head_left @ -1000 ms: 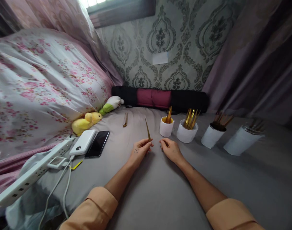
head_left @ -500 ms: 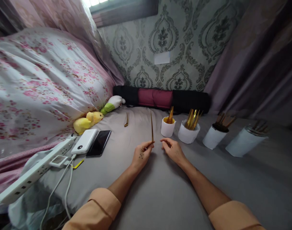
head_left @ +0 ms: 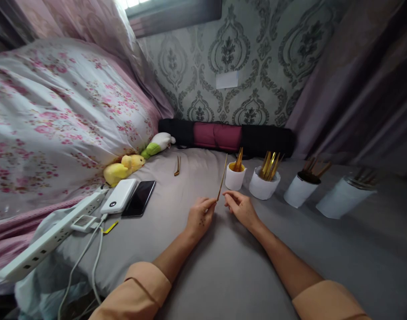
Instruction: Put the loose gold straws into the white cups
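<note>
My left hand pinches the lower end of a thin gold stick, which leans up and to the right toward the nearest white cup. My right hand rests on the grey sheet just to the right of the stick's base, fingers curled and close to it, holding nothing that I can see. Gold sticks also stand in a second white cup. Another gold piece lies on the sheet farther back on the left.
Two more white cups with dark sticks stand in a row to the right. A phone, a white power bank, a power strip and plush toys lie at the left. A black and maroon roll lies against the wall.
The gold stick in my left hand has swung from leaning left, through upright, to leaning right toward the first cup. My right hand has drawn closer to its base.
</note>
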Available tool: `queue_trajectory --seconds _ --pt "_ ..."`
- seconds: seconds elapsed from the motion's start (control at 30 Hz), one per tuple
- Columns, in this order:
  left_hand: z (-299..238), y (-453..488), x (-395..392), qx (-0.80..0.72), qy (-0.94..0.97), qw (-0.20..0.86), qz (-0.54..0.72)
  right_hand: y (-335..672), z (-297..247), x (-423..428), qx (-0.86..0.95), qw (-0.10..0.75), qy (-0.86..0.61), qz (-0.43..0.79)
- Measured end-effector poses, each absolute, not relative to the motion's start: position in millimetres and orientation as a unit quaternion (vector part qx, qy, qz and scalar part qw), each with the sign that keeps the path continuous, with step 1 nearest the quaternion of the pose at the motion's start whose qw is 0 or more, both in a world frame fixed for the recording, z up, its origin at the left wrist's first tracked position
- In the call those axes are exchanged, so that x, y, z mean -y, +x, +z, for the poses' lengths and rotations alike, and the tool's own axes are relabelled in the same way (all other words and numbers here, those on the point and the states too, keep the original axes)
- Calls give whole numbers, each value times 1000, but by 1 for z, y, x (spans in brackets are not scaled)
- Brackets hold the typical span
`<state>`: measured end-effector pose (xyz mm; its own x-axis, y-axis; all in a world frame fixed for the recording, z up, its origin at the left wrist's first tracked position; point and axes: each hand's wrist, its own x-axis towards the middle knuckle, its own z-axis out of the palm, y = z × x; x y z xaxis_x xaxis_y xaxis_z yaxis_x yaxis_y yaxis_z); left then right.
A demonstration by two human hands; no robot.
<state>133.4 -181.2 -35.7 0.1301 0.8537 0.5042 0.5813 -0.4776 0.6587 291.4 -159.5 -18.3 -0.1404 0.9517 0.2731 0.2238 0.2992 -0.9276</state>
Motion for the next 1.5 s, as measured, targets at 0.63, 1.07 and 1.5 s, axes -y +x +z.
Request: queue_trajectory --seconds 0.63,1.07,1.5 --pt "-34 133 187 -471 813 58 339 290 -16 161 599 504 -447 433" --pt "-30 135 191 -495 812 66 301 290 -22 160 575 506 -466 443" --pt "-27 135 191 -514 785 121 325 290 -20 164 566 470 -496 461"
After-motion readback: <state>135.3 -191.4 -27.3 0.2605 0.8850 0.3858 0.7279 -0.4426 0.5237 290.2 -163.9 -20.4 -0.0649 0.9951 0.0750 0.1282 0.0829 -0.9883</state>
